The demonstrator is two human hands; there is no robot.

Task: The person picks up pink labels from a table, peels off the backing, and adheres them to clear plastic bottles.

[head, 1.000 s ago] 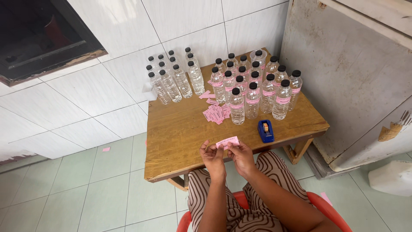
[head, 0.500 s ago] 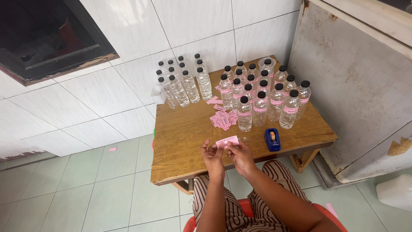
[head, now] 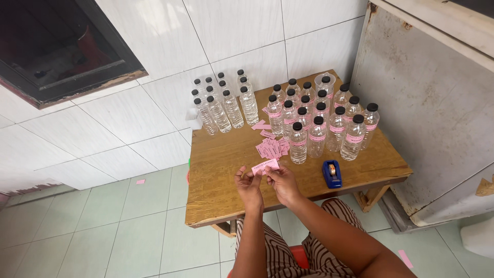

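Both hands, left hand (head: pixel 248 181) and right hand (head: pixel 280 181), still pinch the pink label (head: pixel 265 166) between fingers above the desk (head: pixel 221 175); only the view has shifted.

Taking the blue tape dispenser (head: pixel 332 174) as landmark: behind it, labelled bottles (head: pixel 319 123) stand packed close, blocking reach toward the wall. To its left, loose pink labels (head: pixel 272 148) lie scattered near the bottles. Far left and behind, unlabelled bottles (head: pixel 222 105) crowd the back corner. The surface (head: pixel 216 180) left of the dispenser, toward the front edge, lies bare and open.
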